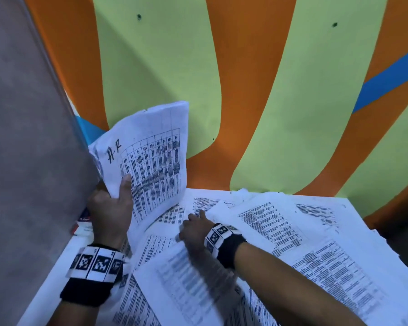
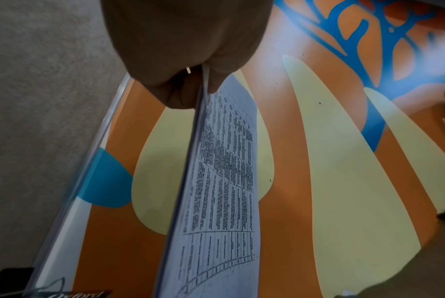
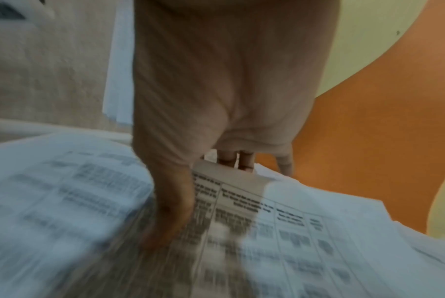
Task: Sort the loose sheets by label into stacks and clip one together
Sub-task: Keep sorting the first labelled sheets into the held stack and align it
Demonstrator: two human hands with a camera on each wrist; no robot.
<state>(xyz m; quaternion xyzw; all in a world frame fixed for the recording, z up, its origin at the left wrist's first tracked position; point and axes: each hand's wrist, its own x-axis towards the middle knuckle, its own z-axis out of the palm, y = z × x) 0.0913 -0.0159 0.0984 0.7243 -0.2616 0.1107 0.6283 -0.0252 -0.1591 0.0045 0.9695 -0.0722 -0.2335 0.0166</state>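
Raised bundle of printed sheets (image 1: pixel 151 161), white with a dense black table and "H-R" handwritten at the upper left corner, standing nearly upright and bowed, lower edge trailing onto the spread below. Loose sheets (image 1: pixel 304 243), white with blocks of small print and tables, lying flat, overlapping at many angles, corners curled, across the white tabletop.

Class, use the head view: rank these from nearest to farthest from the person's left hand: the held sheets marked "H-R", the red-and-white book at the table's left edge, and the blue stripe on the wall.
1. Held sheets: gripped in the left hand, raised over the table's left side.
2. Red-and-white book: just beside the hand, by the grey panel.
3. Blue stripe: far right, high on the wall.
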